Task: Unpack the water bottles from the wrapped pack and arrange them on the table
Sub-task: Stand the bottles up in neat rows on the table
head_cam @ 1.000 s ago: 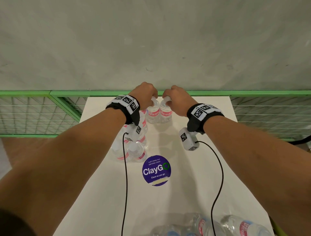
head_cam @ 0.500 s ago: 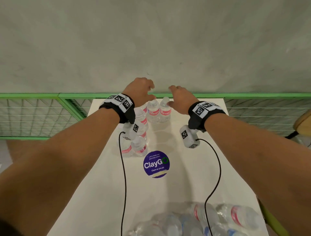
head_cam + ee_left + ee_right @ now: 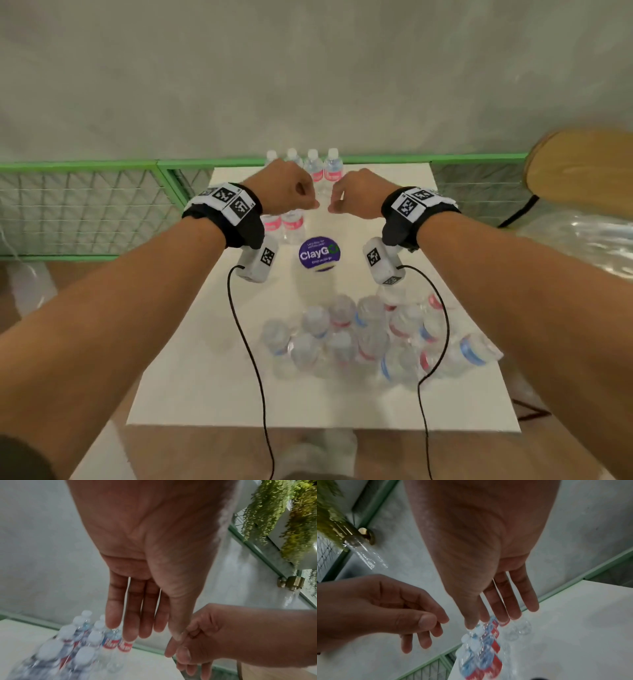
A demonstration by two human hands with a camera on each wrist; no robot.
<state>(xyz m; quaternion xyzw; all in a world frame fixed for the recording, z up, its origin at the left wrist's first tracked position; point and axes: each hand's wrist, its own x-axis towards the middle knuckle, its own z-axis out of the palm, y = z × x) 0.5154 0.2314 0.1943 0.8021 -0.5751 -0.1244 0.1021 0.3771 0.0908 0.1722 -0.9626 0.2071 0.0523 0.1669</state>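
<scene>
Several upright water bottles [image 3: 323, 168] with pink labels stand in rows at the far edge of the white table [image 3: 205, 377]; two more [image 3: 284, 224] show below my left wrist. The pack's bottles [image 3: 373, 339] lie heaped on the near right of the table. My left hand [image 3: 296, 195] and right hand [image 3: 352, 198] hover side by side above the table's middle, both empty with relaxed fingers. In the left wrist view my left fingers [image 3: 132, 615] hang straight above the standing bottles [image 3: 96, 642]. In the right wrist view my right fingers [image 3: 505, 601] hang straight over the bottles [image 3: 484, 649].
A round purple ClayGo sticker [image 3: 319, 253] marks the table's middle. A green mesh railing [image 3: 85, 205] runs behind the table, against a grey wall. To the right are a wooden chair seat [image 3: 582, 171] and crumpled clear plastic wrap [image 3: 582, 240]. Black cables hang from both wrists.
Both hands let go of the two bottles set down at the far row and drew back toward me. The view tilted down, so the heaped pack shows fully.
</scene>
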